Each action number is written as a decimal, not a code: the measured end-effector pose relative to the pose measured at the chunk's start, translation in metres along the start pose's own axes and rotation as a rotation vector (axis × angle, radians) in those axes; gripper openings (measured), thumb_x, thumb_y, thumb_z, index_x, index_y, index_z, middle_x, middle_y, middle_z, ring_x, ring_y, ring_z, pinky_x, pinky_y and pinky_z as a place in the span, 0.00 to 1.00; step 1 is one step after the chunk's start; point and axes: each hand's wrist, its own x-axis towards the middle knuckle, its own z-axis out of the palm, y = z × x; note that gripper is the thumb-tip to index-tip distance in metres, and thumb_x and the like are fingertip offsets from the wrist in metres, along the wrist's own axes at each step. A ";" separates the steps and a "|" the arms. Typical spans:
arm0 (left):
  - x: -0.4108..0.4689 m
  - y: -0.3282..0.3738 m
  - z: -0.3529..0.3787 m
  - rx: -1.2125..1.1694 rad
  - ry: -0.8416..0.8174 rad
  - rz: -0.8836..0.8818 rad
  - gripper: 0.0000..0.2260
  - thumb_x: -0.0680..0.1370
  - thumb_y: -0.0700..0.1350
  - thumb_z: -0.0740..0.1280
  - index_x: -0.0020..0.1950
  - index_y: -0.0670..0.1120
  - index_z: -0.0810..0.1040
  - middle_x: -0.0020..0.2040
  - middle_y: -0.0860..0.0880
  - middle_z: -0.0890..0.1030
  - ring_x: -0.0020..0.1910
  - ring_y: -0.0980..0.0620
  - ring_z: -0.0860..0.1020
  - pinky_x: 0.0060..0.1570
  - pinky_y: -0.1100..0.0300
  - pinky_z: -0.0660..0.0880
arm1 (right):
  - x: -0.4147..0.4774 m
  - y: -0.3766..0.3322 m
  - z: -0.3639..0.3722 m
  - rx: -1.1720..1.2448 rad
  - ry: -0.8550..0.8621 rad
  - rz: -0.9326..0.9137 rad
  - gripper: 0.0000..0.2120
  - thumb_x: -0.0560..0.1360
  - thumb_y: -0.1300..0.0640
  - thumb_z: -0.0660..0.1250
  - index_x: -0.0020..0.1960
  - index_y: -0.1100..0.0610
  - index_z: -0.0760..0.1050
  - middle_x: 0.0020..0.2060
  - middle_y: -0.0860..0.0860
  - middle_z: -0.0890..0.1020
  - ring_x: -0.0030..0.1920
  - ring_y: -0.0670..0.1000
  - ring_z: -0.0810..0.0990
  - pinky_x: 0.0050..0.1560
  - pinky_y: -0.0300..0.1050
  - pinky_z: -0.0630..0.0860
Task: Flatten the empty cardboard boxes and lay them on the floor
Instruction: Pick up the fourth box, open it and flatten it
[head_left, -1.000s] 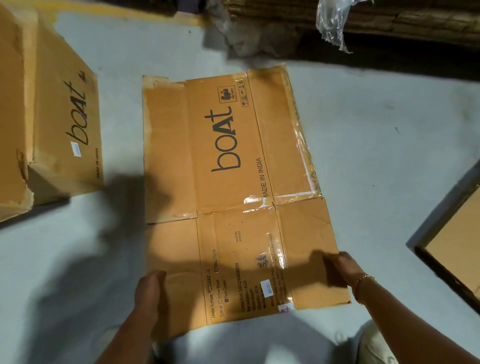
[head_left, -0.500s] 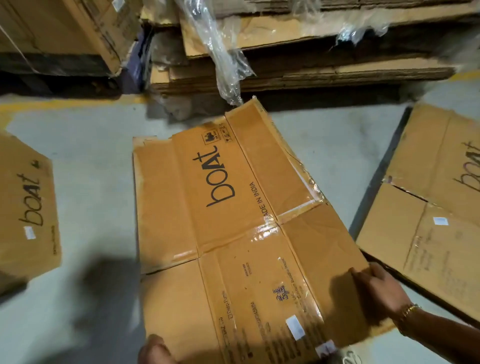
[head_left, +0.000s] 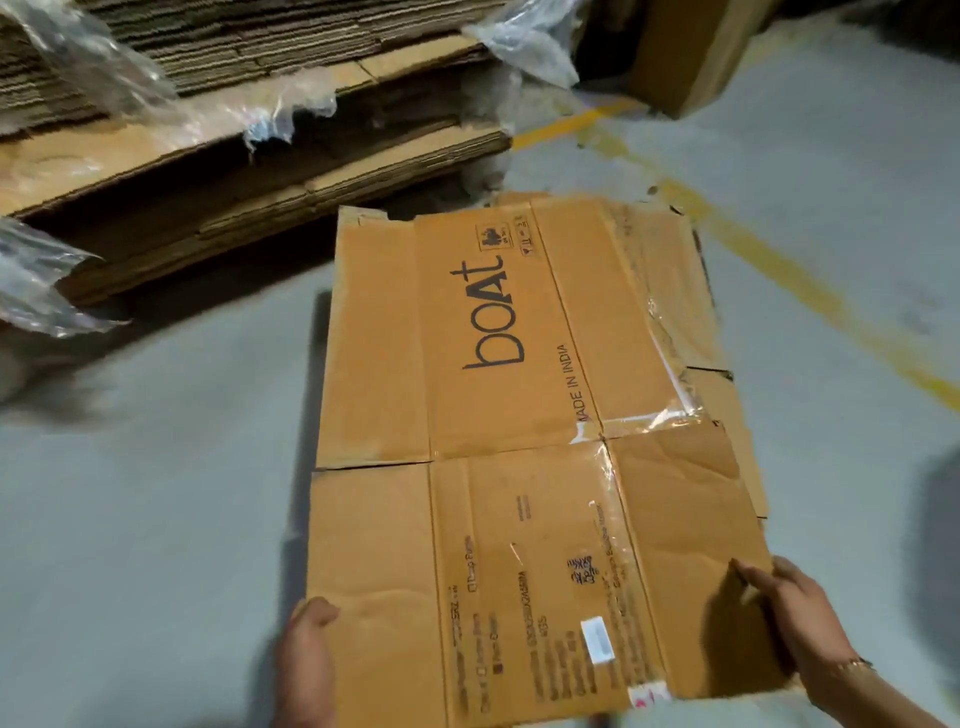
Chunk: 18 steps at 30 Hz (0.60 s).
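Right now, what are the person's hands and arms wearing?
Both hands are bare, no gloves. The right hand has a thin gold-coloured bracelet at the wrist. The left hand shows no jewellery, and no sleeve is visible on either forearm.

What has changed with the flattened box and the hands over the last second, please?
The flattened box was lying on the grey floor a second ago; it has since been lifted and carried to the right, toward another flat box partly under its far right edge. Nothing was let go: the left hand and right hand still grip its near corners, printed side up.
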 end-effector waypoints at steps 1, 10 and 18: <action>-0.001 0.026 0.017 0.023 -0.072 0.032 0.21 0.53 0.50 0.69 0.43 0.41 0.78 0.44 0.34 0.80 0.46 0.37 0.79 0.53 0.36 0.74 | 0.009 -0.002 -0.008 0.047 0.013 0.010 0.07 0.79 0.55 0.68 0.46 0.59 0.78 0.46 0.62 0.83 0.48 0.62 0.79 0.49 0.55 0.74; -0.036 0.154 0.201 0.158 -0.227 0.244 0.04 0.74 0.42 0.64 0.39 0.46 0.72 0.43 0.47 0.72 0.40 0.48 0.70 0.46 0.52 0.67 | 0.118 -0.057 -0.038 0.158 0.160 -0.028 0.10 0.78 0.55 0.68 0.55 0.61 0.78 0.51 0.61 0.83 0.51 0.62 0.80 0.55 0.56 0.77; 0.000 0.166 0.244 0.305 -0.399 0.229 0.19 0.70 0.55 0.69 0.59 0.51 0.76 0.64 0.49 0.73 0.67 0.44 0.72 0.70 0.42 0.65 | 0.178 -0.075 -0.028 0.030 0.072 0.015 0.22 0.75 0.49 0.70 0.62 0.61 0.74 0.60 0.61 0.79 0.58 0.62 0.76 0.63 0.59 0.74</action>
